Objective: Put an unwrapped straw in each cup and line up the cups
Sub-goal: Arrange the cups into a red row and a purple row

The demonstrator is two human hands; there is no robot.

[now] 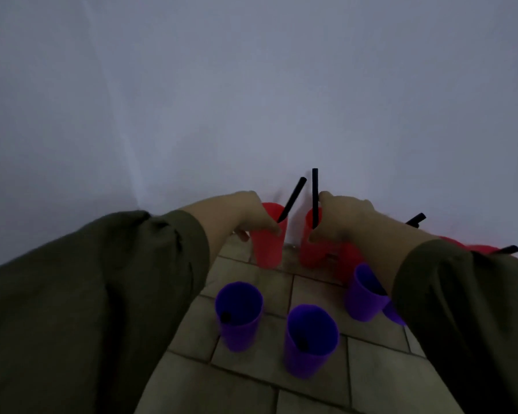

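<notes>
Currently left hand [251, 216] is clenched round the left red cup [268, 249] and right hand [344, 218] round the right red cup [310, 252]. Both cups are at the wall [251, 85], slightly apart, with the left straw [293, 198] tilted and the right straw [315, 189] upright. Purple cups [240, 315] stand nearer on the tiled floor [251, 366]. One more purple cup [393, 316] is mostly hidden by the right sleeve [461, 324]. Further red cups [479, 248] show only as slivers behind that arm. Image is dim and blurry.

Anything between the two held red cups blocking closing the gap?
Nothing visible. The left hand grips the left red cup, the right hand the right red cup; only bare tile lies between them. The purple cups stand nearer the camera.
</notes>
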